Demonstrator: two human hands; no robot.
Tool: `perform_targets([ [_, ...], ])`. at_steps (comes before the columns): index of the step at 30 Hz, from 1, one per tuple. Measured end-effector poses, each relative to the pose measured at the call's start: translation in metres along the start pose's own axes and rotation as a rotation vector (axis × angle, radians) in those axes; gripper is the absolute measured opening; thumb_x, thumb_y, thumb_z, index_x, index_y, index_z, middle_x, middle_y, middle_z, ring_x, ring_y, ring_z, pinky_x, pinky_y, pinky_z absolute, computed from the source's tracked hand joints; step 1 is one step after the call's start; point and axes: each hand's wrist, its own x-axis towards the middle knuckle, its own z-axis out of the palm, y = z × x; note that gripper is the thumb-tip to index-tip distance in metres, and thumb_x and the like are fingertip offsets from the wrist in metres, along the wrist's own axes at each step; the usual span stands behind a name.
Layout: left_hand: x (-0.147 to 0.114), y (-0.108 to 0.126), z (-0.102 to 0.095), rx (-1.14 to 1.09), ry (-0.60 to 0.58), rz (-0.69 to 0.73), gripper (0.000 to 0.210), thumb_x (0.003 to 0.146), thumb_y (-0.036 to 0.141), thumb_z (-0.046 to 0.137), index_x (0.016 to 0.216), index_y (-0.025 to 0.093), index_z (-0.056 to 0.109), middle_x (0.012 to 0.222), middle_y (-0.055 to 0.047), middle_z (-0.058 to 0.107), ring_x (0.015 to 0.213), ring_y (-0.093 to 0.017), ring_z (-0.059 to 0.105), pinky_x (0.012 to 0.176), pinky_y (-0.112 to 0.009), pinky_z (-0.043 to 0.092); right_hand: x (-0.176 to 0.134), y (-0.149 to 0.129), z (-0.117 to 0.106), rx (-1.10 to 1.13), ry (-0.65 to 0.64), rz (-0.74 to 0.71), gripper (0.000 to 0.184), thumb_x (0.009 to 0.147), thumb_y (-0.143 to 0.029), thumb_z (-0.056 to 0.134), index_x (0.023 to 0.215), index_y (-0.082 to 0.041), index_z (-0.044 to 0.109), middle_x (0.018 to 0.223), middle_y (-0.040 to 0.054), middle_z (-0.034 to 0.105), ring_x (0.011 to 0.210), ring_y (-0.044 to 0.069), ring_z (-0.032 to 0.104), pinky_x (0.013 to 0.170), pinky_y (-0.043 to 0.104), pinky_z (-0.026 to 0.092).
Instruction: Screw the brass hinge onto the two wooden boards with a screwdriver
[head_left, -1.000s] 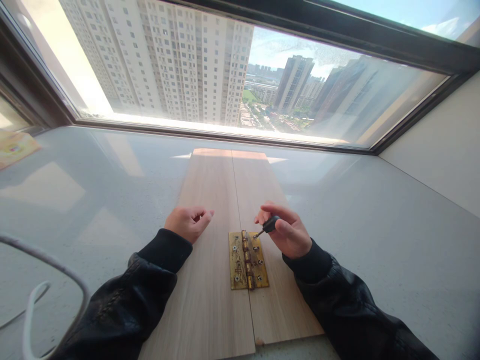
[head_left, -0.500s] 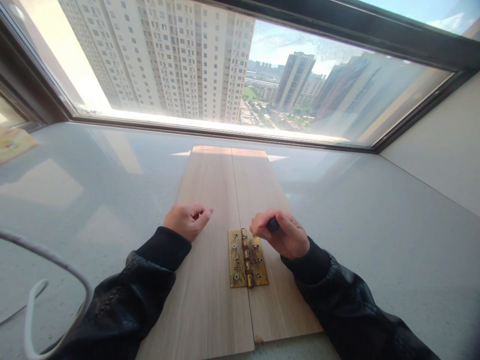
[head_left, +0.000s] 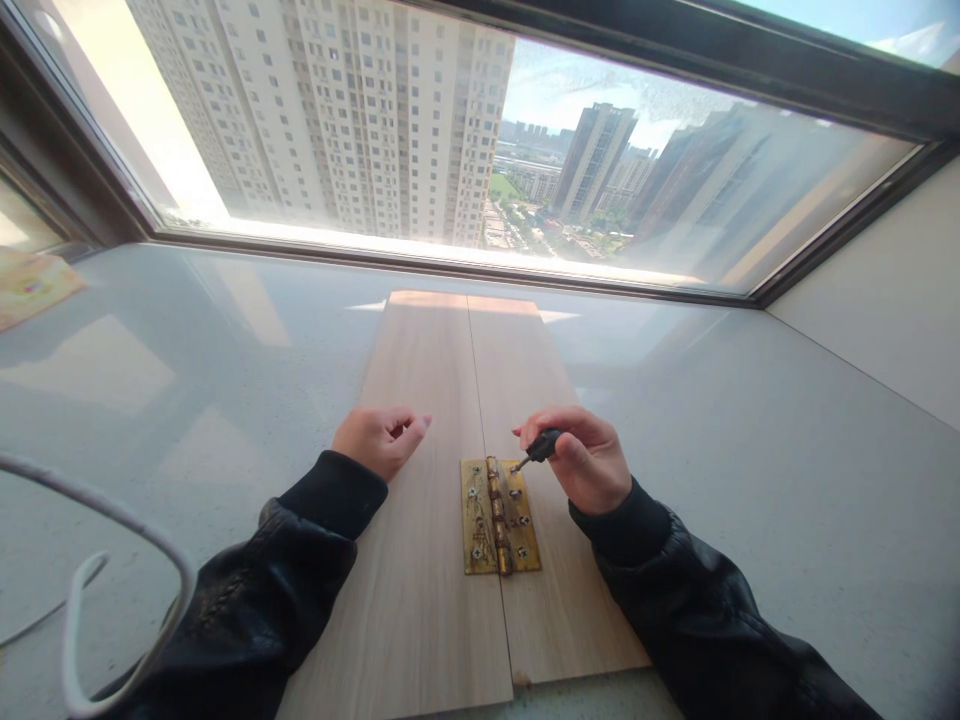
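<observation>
My right hand (head_left: 581, 462) grips a short screwdriver (head_left: 541, 446) by its black handle. Its metal tip points down and left, at the top screw on the right leaf of a brass hinge (head_left: 480, 515). The hinge lies across the seam between two pale wooden boards, the left board (head_left: 420, 370) and the right board (head_left: 514, 370). Several cross-head screws sit in both of its leaves, and the metal is stained dark in places. My left hand (head_left: 381, 442) rests over the left board with its fingers curled in, left of the hinge; nothing shows in it.
The boards lie on a pale speckled sill (head_left: 720, 420) below a large dark-framed window (head_left: 450, 262). A white cable (head_left: 112, 505) loops at the lower left, by my left sleeve. At the far left edge is a yellowish packet (head_left: 37, 288).
My right hand has shifted slightly right and tilted the screwdriver, so its shaft and tip now show at the hinge's top right screw. The left hand keeps its pose on the board.
</observation>
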Motion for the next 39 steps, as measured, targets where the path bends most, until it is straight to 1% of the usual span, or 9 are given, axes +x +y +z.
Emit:
perform_targets([
  [5,0.000,0.001,-0.001,0.003,-0.007,0.000,0.044,0.078,0.048,0.047,0.048,0.017,0.042,0.047,0.005,0.025,0.047,-0.009,0.027,0.048,-0.023,0.023,0.001,-0.001,0.011,0.062,-0.053,0.084,0.026,0.083,-0.043,0.058,0.089,-0.022,0.071,0.063,0.0018,0.062,0.061,0.016,0.057,0.066,0.040,0.047],
  [9,0.000,0.000,0.000,-0.004,-0.007,0.003,0.045,0.078,0.048,0.048,0.047,0.017,0.041,0.047,0.005,0.025,0.047,-0.009,0.026,0.048,-0.023,0.023,-0.001,0.001,0.019,0.094,-0.065,0.142,0.039,0.091,-0.047,0.042,0.084,-0.020,0.070,0.056,-0.0002,0.051,0.053,0.012,0.045,0.055,0.032,0.039],
  [12,0.000,-0.001,0.000,-0.006,-0.002,0.009,0.045,0.078,0.048,0.048,0.047,0.017,0.044,0.047,0.005,0.025,0.047,-0.009,0.027,0.048,-0.023,0.023,-0.002,-0.001,0.017,0.088,-0.065,0.153,0.044,0.089,-0.052,0.041,0.087,-0.019,0.070,0.059,-0.0002,0.046,0.057,0.013,0.044,0.057,0.033,0.038],
  [17,0.000,0.000,-0.001,-0.004,-0.004,0.023,0.045,0.079,0.048,0.048,0.047,0.016,0.049,0.047,0.005,0.025,0.046,-0.009,0.027,0.047,-0.024,0.023,0.000,-0.006,0.009,0.041,-0.053,0.124,0.022,0.077,-0.036,0.064,0.088,-0.019,0.071,0.081,0.0044,0.053,0.076,0.017,0.052,0.070,0.036,0.042],
  [22,0.000,0.000,-0.001,0.006,-0.011,0.012,0.045,0.079,0.048,0.047,0.047,0.016,0.047,0.047,0.005,0.025,0.046,-0.009,0.027,0.048,-0.023,0.022,0.002,-0.005,0.006,0.070,-0.044,0.075,0.021,0.073,-0.032,0.070,0.094,-0.026,0.065,0.074,-0.0012,0.059,0.070,0.014,0.056,0.076,0.037,0.045],
  [25,0.000,-0.001,0.000,0.012,-0.011,0.008,0.046,0.079,0.049,0.047,0.047,0.016,0.045,0.048,0.005,0.024,0.047,-0.009,0.026,0.048,-0.023,0.022,0.002,-0.005,0.003,0.103,-0.080,0.101,0.017,0.074,-0.034,0.070,0.087,-0.025,0.065,0.074,-0.0010,0.062,0.067,0.014,0.059,0.080,0.042,0.047],
  [31,0.000,0.000,0.000,0.017,-0.015,-0.002,0.045,0.079,0.049,0.047,0.047,0.017,0.045,0.048,0.005,0.024,0.047,-0.009,0.026,0.048,-0.023,0.023,0.002,-0.003,0.003,0.176,-0.157,0.209,0.028,0.081,-0.045,0.060,0.093,-0.022,0.069,0.061,-0.0004,0.057,0.059,0.013,0.054,0.076,0.043,0.048],
  [35,0.000,0.001,-0.001,0.014,-0.008,-0.004,0.045,0.078,0.049,0.047,0.047,0.017,0.042,0.048,0.005,0.024,0.047,-0.009,0.026,0.047,-0.023,0.022,0.001,-0.002,0.008,0.200,-0.124,0.240,0.035,0.084,-0.050,0.052,0.087,-0.020,0.069,0.058,-0.0017,0.047,0.057,0.013,0.046,0.068,0.038,0.046],
  [39,0.000,0.001,-0.001,0.014,-0.012,0.006,0.044,0.079,0.048,0.047,0.047,0.017,0.043,0.048,0.005,0.024,0.047,-0.009,0.026,0.048,-0.023,0.023,0.001,-0.004,0.009,0.174,-0.051,0.234,0.028,0.078,-0.047,0.061,0.082,-0.020,0.068,0.071,0.0013,0.049,0.069,0.015,0.050,0.070,0.037,0.046],
])
